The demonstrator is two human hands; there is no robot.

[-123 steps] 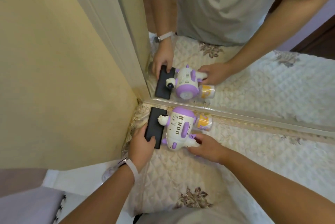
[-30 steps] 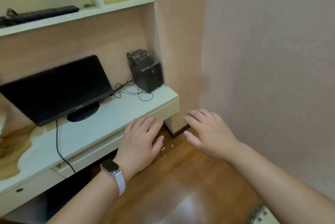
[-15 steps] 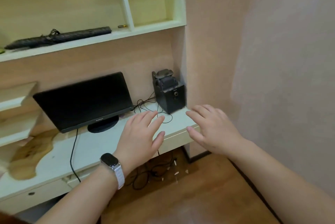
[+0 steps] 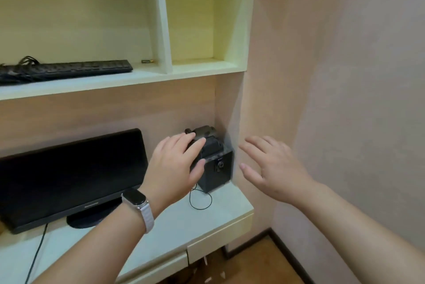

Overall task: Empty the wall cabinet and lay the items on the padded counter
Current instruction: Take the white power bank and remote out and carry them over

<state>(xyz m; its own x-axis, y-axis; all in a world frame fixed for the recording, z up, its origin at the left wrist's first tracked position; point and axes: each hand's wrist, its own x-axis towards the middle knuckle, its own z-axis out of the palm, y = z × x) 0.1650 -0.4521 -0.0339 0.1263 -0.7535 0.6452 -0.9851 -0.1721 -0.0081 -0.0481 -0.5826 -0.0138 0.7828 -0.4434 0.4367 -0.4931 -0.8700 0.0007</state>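
Observation:
A pale yellow wall cabinet (image 4: 163, 19) with open compartments hangs above a desk. In its wide left compartment lie a black keyboard (image 4: 69, 71) with a coiled cable and a small battery-like item (image 4: 147, 61). The right compartment (image 4: 195, 31) holds nothing that I can see. My left hand (image 4: 174, 168), with a watch on its wrist, is raised with fingers spread in front of a black speaker (image 4: 216, 168). My right hand (image 4: 269, 166) is open too, to the right of the speaker, near the wall. Neither hand holds anything. The padded counter is out of view.
A black monitor (image 4: 69, 175) stands on the white desk (image 4: 174, 224), with thin cables beside the speaker. A pinkish wall (image 4: 345, 77) closes off the right side. Wooden floor (image 4: 264, 265) shows below the desk, with small bits of debris.
I have turned away from the padded counter, where both hands rested on a black case and a purple toy. My view and both empty hands have risen towards the cabinet.

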